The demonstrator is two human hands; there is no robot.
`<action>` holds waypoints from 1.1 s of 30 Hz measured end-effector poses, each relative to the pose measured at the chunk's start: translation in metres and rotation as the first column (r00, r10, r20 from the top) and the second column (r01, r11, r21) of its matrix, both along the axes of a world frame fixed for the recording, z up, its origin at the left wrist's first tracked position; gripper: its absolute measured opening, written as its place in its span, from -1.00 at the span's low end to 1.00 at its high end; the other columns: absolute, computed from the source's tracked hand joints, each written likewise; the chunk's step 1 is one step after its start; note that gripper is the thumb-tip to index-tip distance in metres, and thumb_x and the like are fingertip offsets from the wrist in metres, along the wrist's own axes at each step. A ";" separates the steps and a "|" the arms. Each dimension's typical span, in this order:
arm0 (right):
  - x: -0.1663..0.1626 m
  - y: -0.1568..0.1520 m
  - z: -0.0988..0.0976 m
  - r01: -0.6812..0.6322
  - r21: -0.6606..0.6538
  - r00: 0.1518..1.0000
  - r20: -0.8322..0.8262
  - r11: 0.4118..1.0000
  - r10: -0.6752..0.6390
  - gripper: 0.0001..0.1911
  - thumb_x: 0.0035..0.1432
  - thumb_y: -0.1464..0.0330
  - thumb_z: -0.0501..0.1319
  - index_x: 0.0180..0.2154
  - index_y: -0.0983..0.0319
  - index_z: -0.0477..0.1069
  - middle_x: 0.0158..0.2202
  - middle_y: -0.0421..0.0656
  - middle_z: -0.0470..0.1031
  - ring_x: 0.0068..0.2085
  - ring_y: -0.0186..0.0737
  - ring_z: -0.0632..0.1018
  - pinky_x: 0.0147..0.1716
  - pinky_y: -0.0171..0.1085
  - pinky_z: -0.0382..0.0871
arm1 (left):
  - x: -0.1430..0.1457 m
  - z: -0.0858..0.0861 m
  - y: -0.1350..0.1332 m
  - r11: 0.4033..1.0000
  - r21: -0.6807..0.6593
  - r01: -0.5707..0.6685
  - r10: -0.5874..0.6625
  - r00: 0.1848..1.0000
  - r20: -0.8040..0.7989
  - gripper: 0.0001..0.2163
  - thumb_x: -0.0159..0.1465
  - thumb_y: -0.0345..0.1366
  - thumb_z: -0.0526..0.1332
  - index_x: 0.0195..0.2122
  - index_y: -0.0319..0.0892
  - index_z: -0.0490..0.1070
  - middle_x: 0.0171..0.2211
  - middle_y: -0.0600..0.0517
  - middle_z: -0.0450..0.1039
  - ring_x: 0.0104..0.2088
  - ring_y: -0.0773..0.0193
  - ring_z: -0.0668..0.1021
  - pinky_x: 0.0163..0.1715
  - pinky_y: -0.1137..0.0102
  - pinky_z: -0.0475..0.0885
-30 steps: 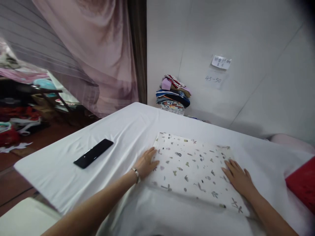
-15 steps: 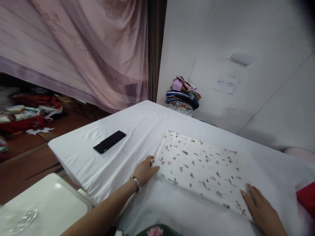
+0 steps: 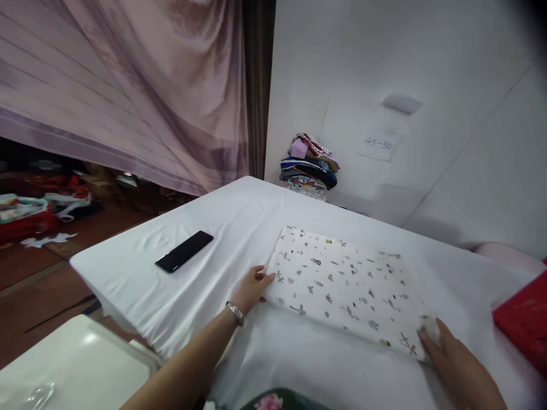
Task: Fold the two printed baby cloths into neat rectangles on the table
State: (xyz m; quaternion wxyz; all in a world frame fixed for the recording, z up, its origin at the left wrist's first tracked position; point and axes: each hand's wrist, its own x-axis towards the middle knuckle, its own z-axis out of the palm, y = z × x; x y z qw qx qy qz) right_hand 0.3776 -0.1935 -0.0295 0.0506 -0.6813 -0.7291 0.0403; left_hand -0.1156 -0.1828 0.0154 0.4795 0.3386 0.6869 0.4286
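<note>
A folded white cloth (image 3: 337, 285) printed with small grey and olive motifs lies on the white-covered table (image 3: 239, 210). My left hand (image 3: 251, 288), with a silver bracelet at its wrist, pinches the cloth's near left corner between thumb and fingers. At the near right corner, my right hand (image 3: 455, 359) grips the edge, thumb on top, and a bit of cloth bunches up between thumb and fingers. The near edge between the hands appears slightly raised off the table. Some fingertips are hidden under the cloth.
A black phone (image 3: 184, 251) lies on the table to the left. Behind the table, folded clothes (image 3: 310, 165) are stacked against the wall. A red object (image 3: 523, 316) is at the right edge, a white stool-like surface (image 3: 81, 364) at lower left. Pink curtain (image 3: 171, 85) hangs behind.
My right hand has gone from resting flat on the cloth's right corner to gripping it. The near edge looks lifted a little. The camera view has shifted slightly.
</note>
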 end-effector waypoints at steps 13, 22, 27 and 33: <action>-0.043 -0.004 0.041 0.448 -0.449 0.450 -0.634 0.773 -0.629 -0.27 -0.02 0.14 0.22 0.13 0.32 0.10 -0.31 -0.09 0.41 -0.59 -0.36 0.42 -0.61 -0.32 0.38 | -0.010 -0.006 0.002 0.935 0.081 0.344 -0.134 0.557 -0.819 -0.58 0.18 -0.23 -0.02 0.06 -0.23 0.18 -0.05 -0.13 0.33 -0.16 0.17 0.49 -0.13 0.28 0.36; -0.035 -0.003 0.048 0.287 -0.527 0.039 -0.828 0.800 -0.559 -0.20 -0.10 0.23 0.34 0.14 0.29 0.09 -0.29 -0.08 0.47 -0.51 -0.33 0.47 -0.61 -0.34 0.43 | -0.009 -0.001 0.013 0.891 0.082 0.446 -0.031 0.240 -0.970 -0.53 0.21 -0.06 -0.09 0.00 -0.27 0.28 0.04 -0.19 0.26 -0.08 0.00 0.44 -0.15 0.18 0.37; -0.035 0.000 0.043 0.278 -0.527 -0.004 -0.837 0.803 -0.548 -0.30 -0.09 0.26 0.33 0.09 0.20 0.15 -0.19 -0.09 0.47 -0.39 -0.30 0.51 -0.57 -0.35 0.43 | 0.013 -0.008 0.016 0.689 0.151 0.709 0.016 0.193 -0.981 -0.54 0.20 -0.05 -0.02 0.00 -0.24 0.32 0.13 -0.15 0.21 0.11 0.04 0.29 0.08 0.13 0.17; -0.041 0.000 0.038 0.315 -0.478 -0.112 -0.877 0.820 -0.468 -0.36 -0.11 0.36 0.32 0.05 0.17 0.21 -0.29 -0.14 0.50 -0.49 -0.33 0.48 -0.62 -0.40 0.33 | 0.022 -0.020 0.013 0.684 -0.001 0.729 -0.192 0.179 -0.965 -0.57 0.19 -0.07 0.01 0.01 -0.15 0.34 0.12 -0.08 0.25 0.16 0.05 0.24 0.13 0.02 0.04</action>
